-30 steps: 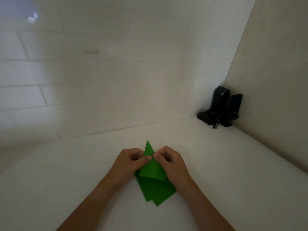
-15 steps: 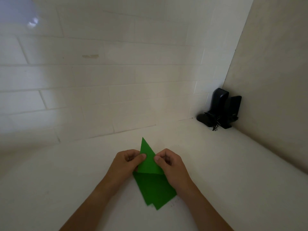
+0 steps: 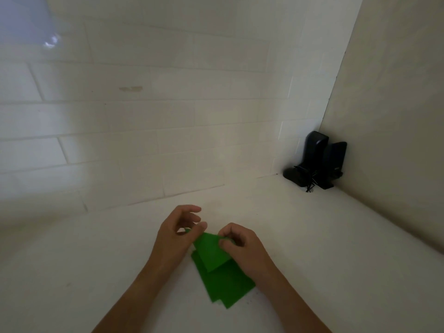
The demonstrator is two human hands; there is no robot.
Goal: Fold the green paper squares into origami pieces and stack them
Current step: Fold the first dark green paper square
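Observation:
A folded green paper piece point(image 3: 211, 251) is held just above a small stack of flat green paper squares point(image 3: 225, 284) on the white counter. My left hand point(image 3: 175, 239) pinches the piece's upper left corner between thumb and a fingertip, its other fingers spread and lifted. My right hand point(image 3: 242, 246) grips the piece's right edge with curled fingers. The pointed tip of the piece is hidden behind my left fingers.
A white tiled wall point(image 3: 144, 116) rises close behind the counter point(image 3: 72, 272). A beige side wall point(image 3: 396, 116) closes the right. A black device with short cables point(image 3: 314, 164) stands in the far right corner.
The piece's upright point has been brought down and to the left, so it now lies lower between my hands. My left fingers have opened out and moved up.

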